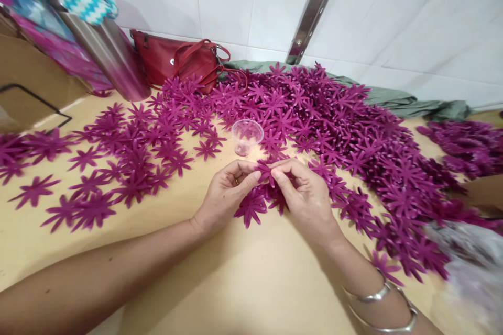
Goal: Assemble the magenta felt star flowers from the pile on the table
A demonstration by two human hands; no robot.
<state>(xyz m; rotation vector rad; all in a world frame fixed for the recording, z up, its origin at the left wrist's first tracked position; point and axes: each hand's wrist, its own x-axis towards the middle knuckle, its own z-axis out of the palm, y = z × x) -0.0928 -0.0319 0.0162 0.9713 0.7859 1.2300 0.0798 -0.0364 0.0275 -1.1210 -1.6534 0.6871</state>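
Between both hands, over the middle of the table, is a magenta artificial flower piece point(264, 171) with long narrow petals. My left hand point(228, 188) pinches its left side between thumb and fingers. On the opposite side my right hand point(304, 193) grips it the same way. Below them lie more such flower pieces point(250, 208) on the tabletop. Just beyond my fingers stands a small clear plastic cup point(247, 136); what is inside it is hard to make out. Silver bangles point(379, 298) circle my right forearm.
A big heap of magenta flower pieces point(338, 120) spreads from the back to the right, with looser ones point(133, 157) at left. Behind stand a red handbag point(176, 60) and a metal tumbler point(113, 57). A cardboard box point(35, 73) is far left, a clear plastic bag point(471, 272) right.
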